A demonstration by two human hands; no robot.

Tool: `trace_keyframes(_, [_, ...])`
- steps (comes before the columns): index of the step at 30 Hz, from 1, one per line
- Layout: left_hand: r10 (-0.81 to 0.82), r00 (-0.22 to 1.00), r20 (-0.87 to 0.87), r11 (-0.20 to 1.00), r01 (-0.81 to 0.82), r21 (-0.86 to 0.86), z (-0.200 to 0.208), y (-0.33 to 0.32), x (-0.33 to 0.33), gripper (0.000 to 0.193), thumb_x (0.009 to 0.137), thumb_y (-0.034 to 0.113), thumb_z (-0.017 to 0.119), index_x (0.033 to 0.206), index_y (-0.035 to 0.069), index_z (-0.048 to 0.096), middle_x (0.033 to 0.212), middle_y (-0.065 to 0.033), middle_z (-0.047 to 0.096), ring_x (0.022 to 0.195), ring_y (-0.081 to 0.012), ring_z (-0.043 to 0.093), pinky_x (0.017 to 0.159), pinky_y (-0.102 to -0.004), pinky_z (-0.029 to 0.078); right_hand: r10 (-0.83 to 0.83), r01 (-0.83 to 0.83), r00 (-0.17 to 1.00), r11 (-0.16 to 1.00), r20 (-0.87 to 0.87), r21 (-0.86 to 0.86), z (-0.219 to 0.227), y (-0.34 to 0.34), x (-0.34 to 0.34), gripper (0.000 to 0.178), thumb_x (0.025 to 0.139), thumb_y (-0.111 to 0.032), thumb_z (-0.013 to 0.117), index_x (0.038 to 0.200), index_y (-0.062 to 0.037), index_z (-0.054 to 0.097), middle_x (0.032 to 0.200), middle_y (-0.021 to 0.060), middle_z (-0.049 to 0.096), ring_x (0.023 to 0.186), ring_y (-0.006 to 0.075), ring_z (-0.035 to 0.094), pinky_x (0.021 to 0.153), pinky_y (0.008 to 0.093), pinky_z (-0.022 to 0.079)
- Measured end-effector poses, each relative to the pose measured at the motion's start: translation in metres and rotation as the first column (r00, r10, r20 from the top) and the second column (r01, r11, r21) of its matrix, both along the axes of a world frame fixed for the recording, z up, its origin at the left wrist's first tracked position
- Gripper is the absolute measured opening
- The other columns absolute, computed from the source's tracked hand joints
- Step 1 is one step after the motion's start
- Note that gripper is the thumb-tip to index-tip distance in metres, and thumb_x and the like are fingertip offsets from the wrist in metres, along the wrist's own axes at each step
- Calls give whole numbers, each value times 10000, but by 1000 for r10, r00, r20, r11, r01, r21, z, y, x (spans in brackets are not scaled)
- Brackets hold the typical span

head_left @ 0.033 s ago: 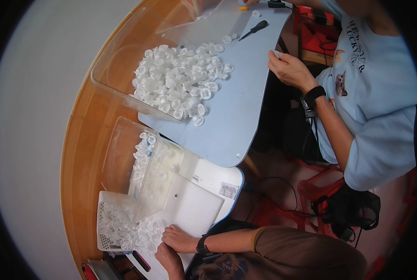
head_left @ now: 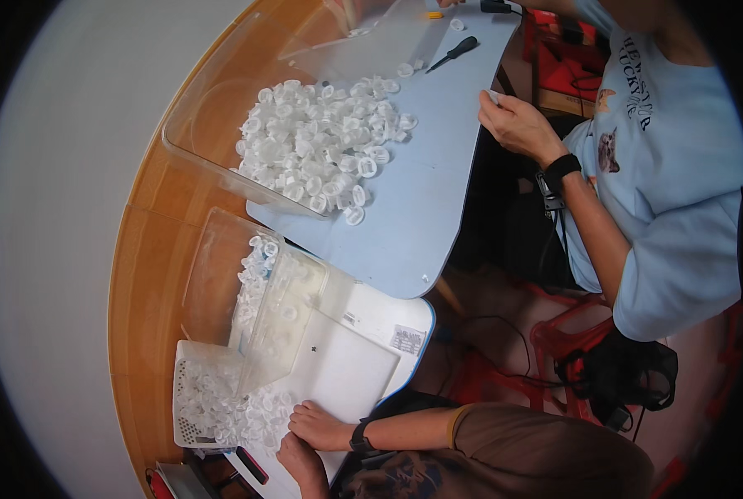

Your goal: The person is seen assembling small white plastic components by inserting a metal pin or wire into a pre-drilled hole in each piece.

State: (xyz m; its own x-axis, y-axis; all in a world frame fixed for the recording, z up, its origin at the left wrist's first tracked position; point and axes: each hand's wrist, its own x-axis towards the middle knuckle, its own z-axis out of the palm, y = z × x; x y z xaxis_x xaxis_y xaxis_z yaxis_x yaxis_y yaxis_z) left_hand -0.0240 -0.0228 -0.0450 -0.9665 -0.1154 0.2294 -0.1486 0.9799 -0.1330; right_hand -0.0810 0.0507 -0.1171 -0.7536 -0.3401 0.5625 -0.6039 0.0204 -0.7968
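At the lower left, my left hand [head_left: 301,462] and my right hand [head_left: 320,426] are close together over the white table, fingers curled inward. Whatever they hold is hidden. A dark band circles my right wrist. Beside my fingers lies a heap of small translucent white plastic parts [head_left: 259,418]. It spills from a tipped white perforated basket [head_left: 186,426]. Behind it, a clear plastic bin [head_left: 205,274] holds more of these parts. A flat black object with a pink edge [head_left: 251,466] lies near the table's lower end.
A co-worker in a light blue shirt [head_left: 679,166] sits farther along, one hand [head_left: 517,125] pinching a small white piece. On the blue table [head_left: 421,216] are a large heap of white parts [head_left: 313,141] and a black-handled tool [head_left: 452,54]. Red stools [head_left: 554,333] and a black bag [head_left: 621,374] stand right.
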Motion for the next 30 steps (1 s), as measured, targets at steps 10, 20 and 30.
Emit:
trace_keyframes(10, [29,999,-30,998,-28,52,-5,5,-6,128,810,64,552,694,14,540,685,-179,610,606,-371,609,523,-458,453,7,-7,1000,1000,-10,-10,-2,3,-5,54,761,-122,546,757,-71,530,809,67,517,867,234,469,827,347,348])
trace_keyframes(20, [104,994,-33,991,-101,88,-6,12,-10,139,817,66,564,697,5,529,696,-195,610,629,-387,610,538,-460,451,-31,30,999,999,-21,-25,-4,3,-6,59,757,-121,536,764,-62,533,810,71,519,869,237,474,827,339,357])
trace_keyframes(30, [69,996,-58,994,-63,90,-10,13,-6,107,815,52,558,717,14,537,706,-166,616,636,-360,617,534,-442,466,-65,62,996,996,-55,-56,-4,5,-6,63,758,-123,524,744,-64,539,780,66,525,848,232,481,805,336,365])
